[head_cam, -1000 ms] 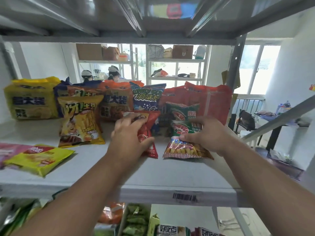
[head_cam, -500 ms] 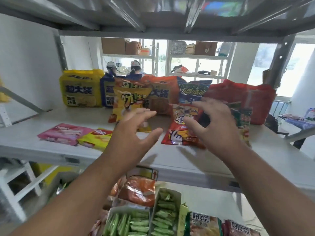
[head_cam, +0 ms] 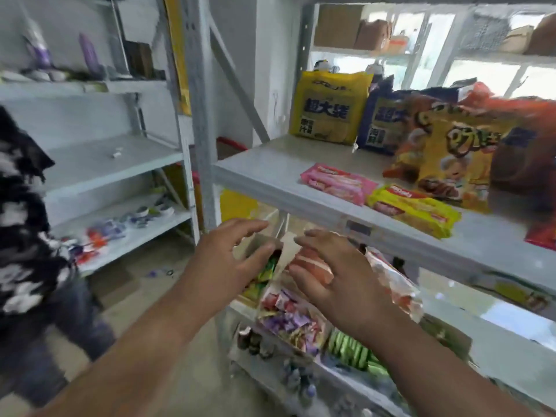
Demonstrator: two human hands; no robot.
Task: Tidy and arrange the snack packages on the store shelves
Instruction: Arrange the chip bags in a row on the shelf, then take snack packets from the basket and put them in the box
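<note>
Head view: left hand [head_cam: 228,260] and right hand [head_cam: 334,275], fingers spread, empty, hover below shelf [head_cam: 301,188] front edge, likely reaching for lower packets [head_cam: 288,320].

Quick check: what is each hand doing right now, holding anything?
Left hand: open, fingers spread, holding nothing.
Right hand: open, fingers spread, holding nothing.

Cardboard boxes [head_cam: 355,28] top a far shelf [head_cam: 361,51].
</note>
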